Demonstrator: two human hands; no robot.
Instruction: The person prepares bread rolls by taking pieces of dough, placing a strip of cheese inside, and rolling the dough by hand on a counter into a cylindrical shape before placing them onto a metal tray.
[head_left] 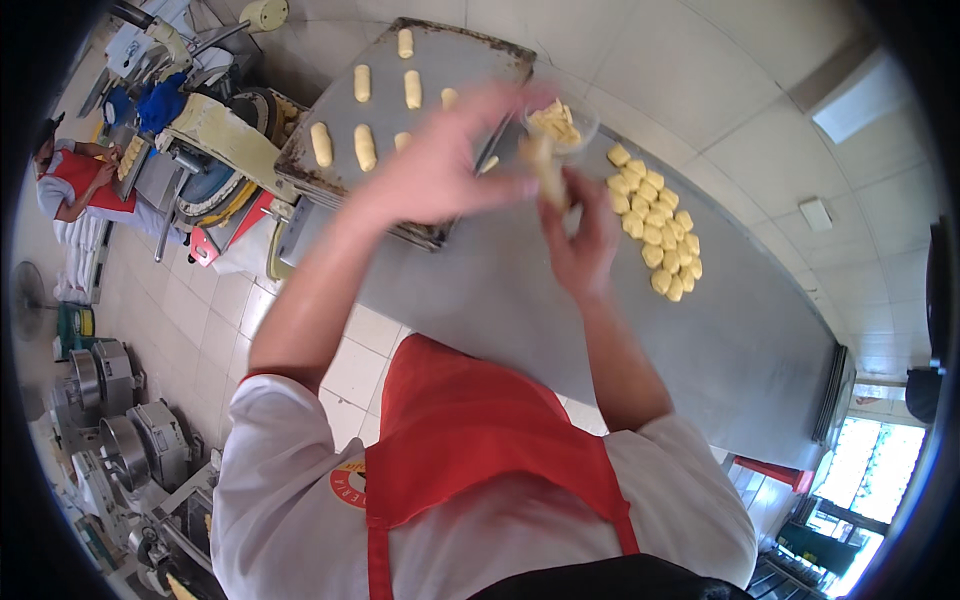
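Note:
My left hand point(440, 155), smeared by motion, is raised over the near right part of a baking tray point(340, 110). Its fingers are spread, and the thumb points toward a piece of dough point(546, 168). That pale yellow, elongated piece is pinched in the fingers of my right hand point(585, 240), above the metal table. Several dough rolls point(363, 147) lie spaced apart on the tray; my left hand hides some. Just beyond my right hand, a clear bowl point(590, 128) holds pale yellow strips point(556, 122). Several small dough balls point(655, 215) sit clustered to its right.
The grey metal table point(700, 360) runs along a tiled wall point(720, 120). Left of the tray stands a cream-coloured machine point(215, 140). A co-worker in a red apron point(82, 182) handles another tray at far left. Mixers point(125, 445) stand at lower left.

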